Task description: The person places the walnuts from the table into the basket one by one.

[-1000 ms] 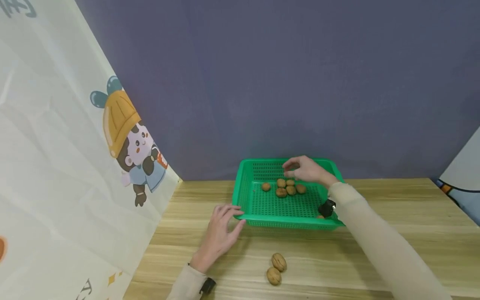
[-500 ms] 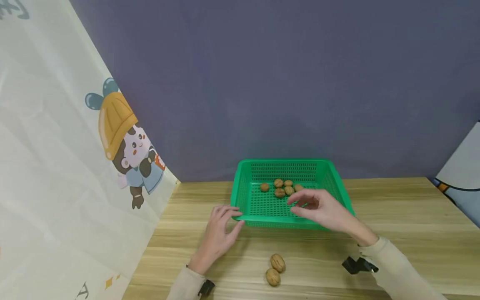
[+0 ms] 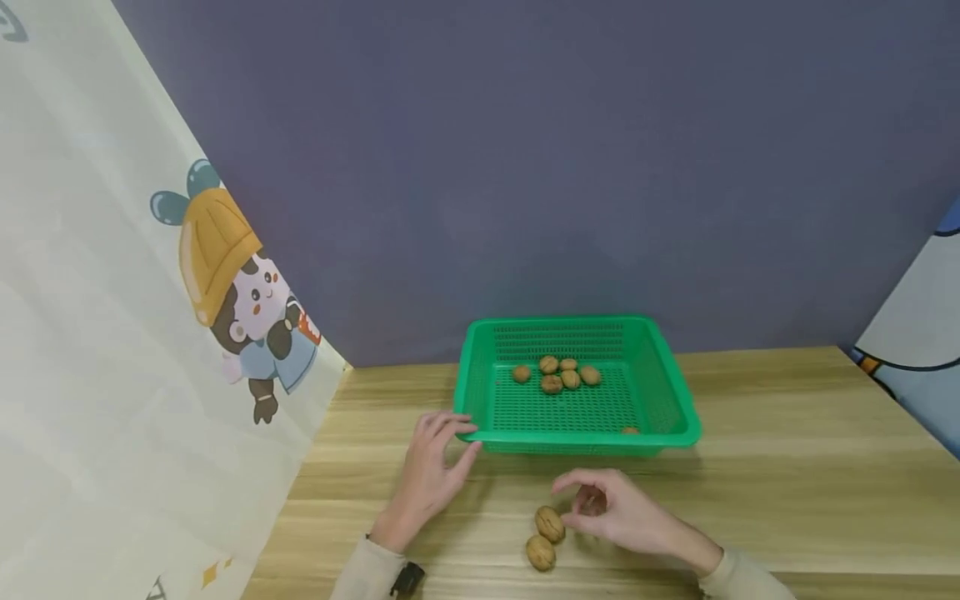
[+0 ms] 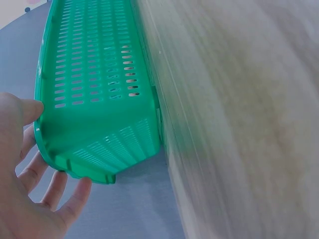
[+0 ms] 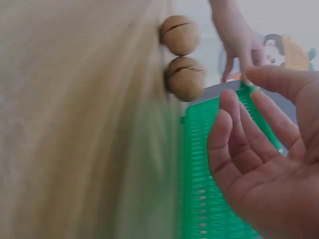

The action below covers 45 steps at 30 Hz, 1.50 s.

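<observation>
A green plastic basket [image 3: 577, 439] with slotted walls stands on the wooden table. My left hand [image 3: 431, 471] holds its near left corner; in the left wrist view the thumb [image 4: 32, 110] lies on the rim and the fingers spread round the corner. On the table in front of the basket, two walnuts lie touching: the farther walnut [image 3: 550, 524] and the nearer walnut [image 3: 541, 552]. Just right of them is my right hand [image 3: 626, 517], thumb and fingers curved and apart. In the right wrist view nothing sits between its fingers [image 5: 219, 137].
Inside the basket several walnuts [image 3: 571, 379] are grouped toward the back left. Another walnut [image 3: 631, 431] shows partly behind the front rim. A dark blue-grey panel [image 3: 600, 167] rises behind the table [image 3: 787, 467], and a white printed sheet [image 3: 90, 333] borders the left.
My right hand has come back from over the basket, down toward the two walnuts on the table. The left hand keeps its place at the basket's corner. The head view has shifted slightly.
</observation>
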Motion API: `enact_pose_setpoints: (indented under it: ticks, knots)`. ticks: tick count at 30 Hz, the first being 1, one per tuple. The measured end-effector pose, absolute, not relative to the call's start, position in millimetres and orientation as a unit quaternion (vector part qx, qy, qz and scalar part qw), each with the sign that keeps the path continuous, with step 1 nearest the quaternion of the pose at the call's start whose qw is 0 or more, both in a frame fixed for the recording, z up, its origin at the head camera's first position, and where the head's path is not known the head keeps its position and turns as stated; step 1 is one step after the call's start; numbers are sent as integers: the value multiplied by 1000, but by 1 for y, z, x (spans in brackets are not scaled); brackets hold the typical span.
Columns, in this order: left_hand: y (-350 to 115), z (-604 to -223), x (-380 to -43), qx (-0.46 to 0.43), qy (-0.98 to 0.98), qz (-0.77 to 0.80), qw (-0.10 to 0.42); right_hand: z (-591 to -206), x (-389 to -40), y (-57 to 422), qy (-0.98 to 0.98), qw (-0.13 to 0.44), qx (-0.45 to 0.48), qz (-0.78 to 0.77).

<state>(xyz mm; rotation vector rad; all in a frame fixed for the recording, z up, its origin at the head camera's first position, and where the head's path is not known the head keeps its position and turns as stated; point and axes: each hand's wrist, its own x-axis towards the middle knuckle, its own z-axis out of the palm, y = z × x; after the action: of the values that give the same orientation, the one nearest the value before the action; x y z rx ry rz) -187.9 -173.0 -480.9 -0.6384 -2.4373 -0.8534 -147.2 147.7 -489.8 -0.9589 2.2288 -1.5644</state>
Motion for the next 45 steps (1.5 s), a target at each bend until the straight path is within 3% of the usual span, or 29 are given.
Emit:
enact_pose_setpoints:
  ticks: [7, 45]
  knots:
    - [-174, -482, -185, -234, -891, -303, 245, -508, -150, 145, 740, 193, -323, -558]
    - [-175, -479, -187, -239, -888, -306, 247, -510, -147, 136, 782, 180, -297, -517]
